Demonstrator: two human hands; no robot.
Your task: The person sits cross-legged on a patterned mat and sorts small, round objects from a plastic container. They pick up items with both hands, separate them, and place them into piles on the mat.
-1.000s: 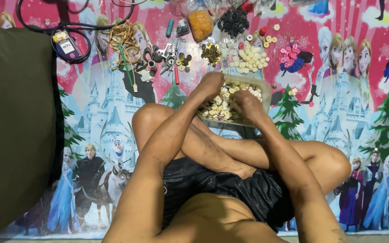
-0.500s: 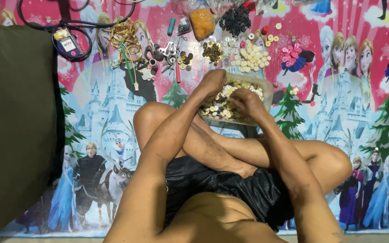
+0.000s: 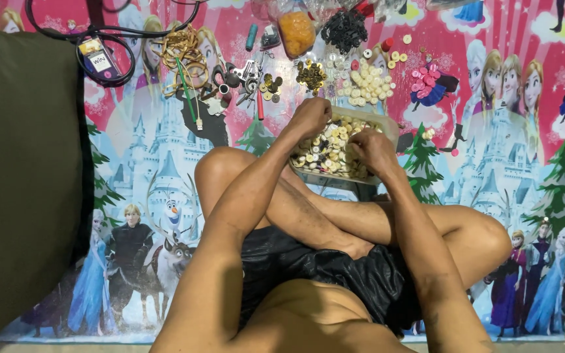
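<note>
Left hand (image 3: 310,117) is curled over the near-left corner of the clear tray (image 3: 387,125), fingers bent down into the mixed buttons (image 3: 331,149); whether it pinches one cannot be told from here. Right hand (image 3: 372,149) sits just beside it, also curled, fingertips dipped among the same buttons, grip hidden too. The tray rests in front of the person's crossed legs, right at the shins, its right rim still showing.

Underneath everything lies a bright cartoon-printed floor mat (image 3: 524,163), pink at the top, castles and fir trees below. Far left, a dark green cloth (image 3: 27,183) covers the mat's edge.

Sweeping left to right beyond the tray: a black cable (image 3: 109,33) looped round a small tagged gadget, a tangle of gold rings (image 3: 181,52), a green stick (image 3: 188,98), metal keys and clips (image 3: 243,75), a heap of brassy buttons (image 3: 310,75), an orange-filled bag (image 3: 295,33), a pile of black pieces (image 3: 344,29), cream buttons (image 3: 371,85), then pink buttons (image 3: 423,82). Both forearms cross over the knees and hide the tray's near edge.
</note>
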